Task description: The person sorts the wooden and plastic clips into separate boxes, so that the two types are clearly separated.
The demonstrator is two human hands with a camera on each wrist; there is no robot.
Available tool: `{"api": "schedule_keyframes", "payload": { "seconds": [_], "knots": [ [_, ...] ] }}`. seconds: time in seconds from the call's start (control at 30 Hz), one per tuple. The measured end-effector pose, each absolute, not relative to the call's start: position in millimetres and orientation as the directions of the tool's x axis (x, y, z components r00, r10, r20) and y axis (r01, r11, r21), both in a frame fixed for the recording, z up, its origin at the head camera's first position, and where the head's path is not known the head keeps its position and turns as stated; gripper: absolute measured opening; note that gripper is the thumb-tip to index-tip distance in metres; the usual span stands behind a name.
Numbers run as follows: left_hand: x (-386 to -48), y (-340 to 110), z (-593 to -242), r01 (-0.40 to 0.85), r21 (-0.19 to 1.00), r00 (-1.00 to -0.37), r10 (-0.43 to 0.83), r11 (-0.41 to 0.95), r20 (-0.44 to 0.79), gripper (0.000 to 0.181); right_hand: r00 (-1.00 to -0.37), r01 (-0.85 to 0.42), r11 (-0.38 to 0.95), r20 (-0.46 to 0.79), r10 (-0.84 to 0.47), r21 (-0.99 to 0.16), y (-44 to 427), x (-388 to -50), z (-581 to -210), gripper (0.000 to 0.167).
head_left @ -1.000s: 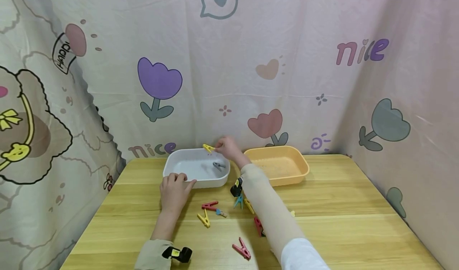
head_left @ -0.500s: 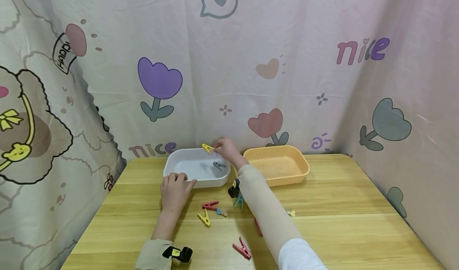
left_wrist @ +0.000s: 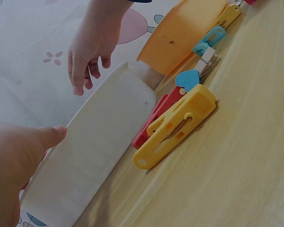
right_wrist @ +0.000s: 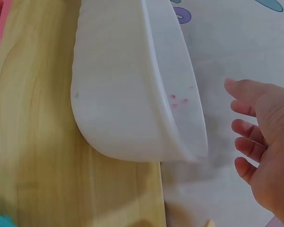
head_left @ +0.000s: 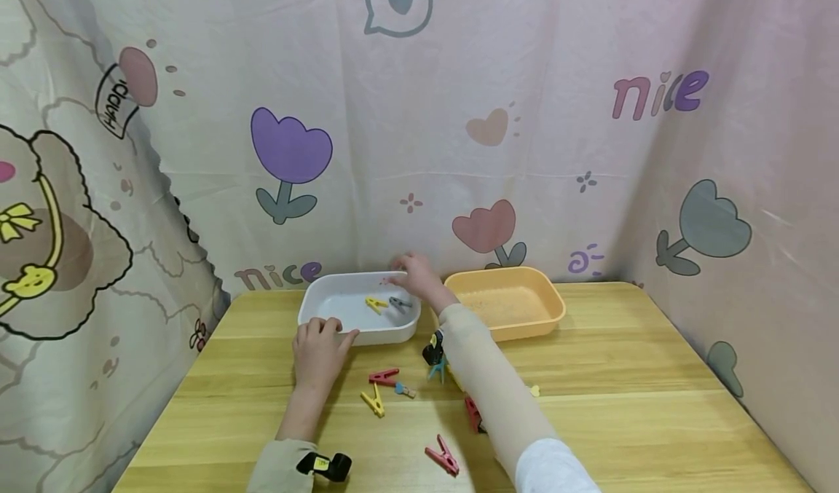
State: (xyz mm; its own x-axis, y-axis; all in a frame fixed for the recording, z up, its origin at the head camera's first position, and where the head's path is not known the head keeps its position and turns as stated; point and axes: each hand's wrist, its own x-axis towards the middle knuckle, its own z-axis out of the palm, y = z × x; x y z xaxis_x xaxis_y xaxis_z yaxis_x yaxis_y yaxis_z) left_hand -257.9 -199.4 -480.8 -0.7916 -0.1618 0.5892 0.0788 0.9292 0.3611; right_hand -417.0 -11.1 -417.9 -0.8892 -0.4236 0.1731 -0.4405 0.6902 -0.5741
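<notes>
The white basin point(head_left: 387, 337) stands near the back of the desk point(head_left: 229, 405), next to the orange basin point(head_left: 524, 330), both seemingly set within easy reach of the loose clips. Inside the white one, a yellow clothespin point(head_left: 375, 304) lies just beside a gray clothespin point(head_left: 397, 303), toward the right end, where the walls would keep them from sliding off. In front, apparently where they are handy to pick up, a red clothespin point(head_left: 383, 376), a second yellow clothespin point(head_left: 373, 403) and a wooden clip with a blue heart point(head_left: 405, 389) lie close together; a pinkish-red clothespin point(head_left: 443, 455) rests nearer the person, and a blue clothespin point(head_left: 437, 369) sits by the right sleeve, partly hidden. The left hand point(head_left: 320, 351) grips the white basin's near rim, thumb on the edge and fingers hooked over it, probably to steady it. The right hand point(head_left: 418, 278) hovers above that basin's right end with fingers loosely bent and thumb apart from them, holding nothing; the right wrist view shows it clear of the wall.
</notes>
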Motion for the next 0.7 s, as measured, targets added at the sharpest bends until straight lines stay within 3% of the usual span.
{"api": "schedule_keyframes", "payload": {
  "seconds": [0.7],
  "knots": [
    [-259, -200, -481, 0.079, 0.355, -0.788, -0.160, 0.931, 0.594, 0.035, -0.741, -0.671, 0.676, 0.315, -0.593, -0.305, 23, -389, -399, 0.022]
  ]
}}
